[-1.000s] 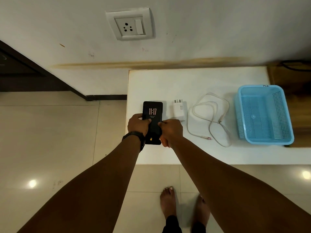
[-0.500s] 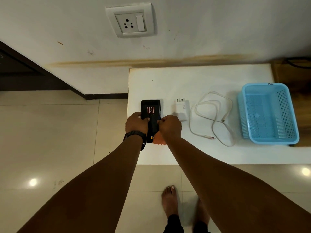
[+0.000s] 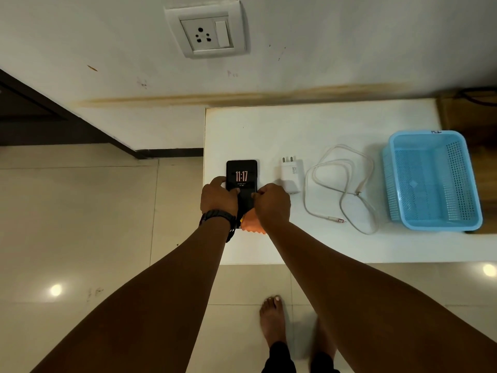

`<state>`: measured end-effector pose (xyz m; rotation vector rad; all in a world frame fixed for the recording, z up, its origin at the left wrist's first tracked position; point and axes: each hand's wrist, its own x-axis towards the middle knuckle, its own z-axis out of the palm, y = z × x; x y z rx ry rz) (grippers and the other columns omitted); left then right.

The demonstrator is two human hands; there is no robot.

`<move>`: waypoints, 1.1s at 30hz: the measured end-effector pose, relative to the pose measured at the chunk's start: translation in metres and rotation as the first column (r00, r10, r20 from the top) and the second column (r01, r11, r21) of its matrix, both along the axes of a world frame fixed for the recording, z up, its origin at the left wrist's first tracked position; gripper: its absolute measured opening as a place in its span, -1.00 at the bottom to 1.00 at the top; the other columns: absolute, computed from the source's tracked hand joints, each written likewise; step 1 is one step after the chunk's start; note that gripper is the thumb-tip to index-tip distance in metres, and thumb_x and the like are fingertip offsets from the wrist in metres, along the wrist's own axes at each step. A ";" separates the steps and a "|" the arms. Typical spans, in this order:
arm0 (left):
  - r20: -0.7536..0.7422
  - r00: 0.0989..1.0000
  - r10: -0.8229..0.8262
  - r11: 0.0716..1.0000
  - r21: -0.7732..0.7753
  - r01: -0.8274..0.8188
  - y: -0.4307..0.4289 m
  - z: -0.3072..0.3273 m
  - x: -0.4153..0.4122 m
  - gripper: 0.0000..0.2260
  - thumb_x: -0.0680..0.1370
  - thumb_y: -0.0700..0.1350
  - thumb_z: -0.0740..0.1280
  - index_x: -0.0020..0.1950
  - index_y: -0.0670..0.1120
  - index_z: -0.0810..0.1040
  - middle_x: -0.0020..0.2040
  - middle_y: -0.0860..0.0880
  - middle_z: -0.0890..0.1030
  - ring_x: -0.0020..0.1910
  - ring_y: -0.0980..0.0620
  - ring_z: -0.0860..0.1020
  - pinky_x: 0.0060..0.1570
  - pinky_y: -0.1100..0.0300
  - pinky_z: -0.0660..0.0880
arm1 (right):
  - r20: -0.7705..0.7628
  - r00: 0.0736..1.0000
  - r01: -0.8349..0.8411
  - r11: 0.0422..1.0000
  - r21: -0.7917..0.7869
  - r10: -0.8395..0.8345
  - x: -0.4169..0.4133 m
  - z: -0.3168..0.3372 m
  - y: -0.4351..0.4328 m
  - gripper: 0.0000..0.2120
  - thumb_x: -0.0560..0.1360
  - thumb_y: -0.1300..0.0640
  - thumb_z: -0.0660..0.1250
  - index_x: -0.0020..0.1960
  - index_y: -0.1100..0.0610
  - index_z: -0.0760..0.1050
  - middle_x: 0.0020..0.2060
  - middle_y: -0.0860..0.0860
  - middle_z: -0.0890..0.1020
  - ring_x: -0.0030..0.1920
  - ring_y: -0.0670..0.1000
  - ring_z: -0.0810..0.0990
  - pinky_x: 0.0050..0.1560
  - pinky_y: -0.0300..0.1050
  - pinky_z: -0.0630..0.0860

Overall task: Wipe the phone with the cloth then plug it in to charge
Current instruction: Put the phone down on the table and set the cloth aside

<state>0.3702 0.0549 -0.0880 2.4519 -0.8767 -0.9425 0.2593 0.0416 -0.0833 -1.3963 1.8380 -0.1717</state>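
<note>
Fingers of left hand [image 3: 219, 199] grip phone [image 3: 241, 179]; right hand's [image 3: 271, 204] pinch cloth [image 3: 251, 223].

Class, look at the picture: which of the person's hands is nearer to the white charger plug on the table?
Right. The right hand sits just beside the charger plug; the left hand is across the phone.

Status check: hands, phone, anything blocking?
Left hand grips phone by its left edge, screen lit. Right hand bunches orange cloth on the phone's lower part. Charger and cable lie unplugged to the right; nothing blocking.
</note>
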 end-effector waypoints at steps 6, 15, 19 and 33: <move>-0.006 1.000 0.004 1.000 0.021 -0.004 -0.001 0.000 -0.001 -0.65 0.55 -0.08 0.38 0.33 -0.05 0.51 0.23 -0.14 0.58 0.16 -0.15 0.57 0.09 0.06 0.50 | 0.019 1.000 -0.012 1.000 0.009 0.011 -0.002 0.002 0.000 -0.78 0.53 0.07 0.34 0.04 0.20 0.63 -0.08 0.11 0.69 -0.05 0.08 0.64 -0.11 -0.22 0.36; -0.014 1.000 0.015 0.999 0.041 -0.014 -0.001 0.001 -0.005 -0.64 0.57 -0.06 0.36 0.35 -0.07 0.47 0.26 -0.17 0.53 0.18 -0.19 0.55 0.12 0.04 0.49 | 0.105 0.993 -0.053 0.999 0.002 0.053 -0.008 0.006 0.007 -0.84 0.50 0.20 0.29 0.00 0.18 0.61 -0.08 0.15 0.63 -0.23 0.05 0.55 -0.21 -0.20 0.40; 0.009 1.000 0.029 0.996 0.082 -0.029 0.002 0.002 -0.011 -0.54 0.55 0.05 0.36 0.40 -0.06 0.40 0.30 -0.19 0.46 0.23 -0.23 0.51 0.17 -0.03 0.49 | 0.166 0.985 -0.037 0.999 -0.020 0.040 -0.011 0.012 0.013 -0.70 0.52 0.17 0.29 0.24 0.18 0.50 0.07 0.13 0.60 0.04 0.12 0.61 -0.05 -0.17 0.44; 0.258 0.834 -0.487 0.821 -0.189 0.538 0.009 0.023 -0.074 -0.72 0.58 -0.04 0.26 0.28 -0.06 0.41 0.00 -0.08 0.59 0.00 -0.13 0.57 -0.01 0.01 0.50 | 0.278 0.925 0.305 0.943 -0.137 -0.259 -0.126 0.013 0.039 -0.80 0.59 0.19 0.20 0.03 0.02 0.60 -0.04 0.05 0.65 -0.16 -0.05 0.66 -0.14 -0.08 0.64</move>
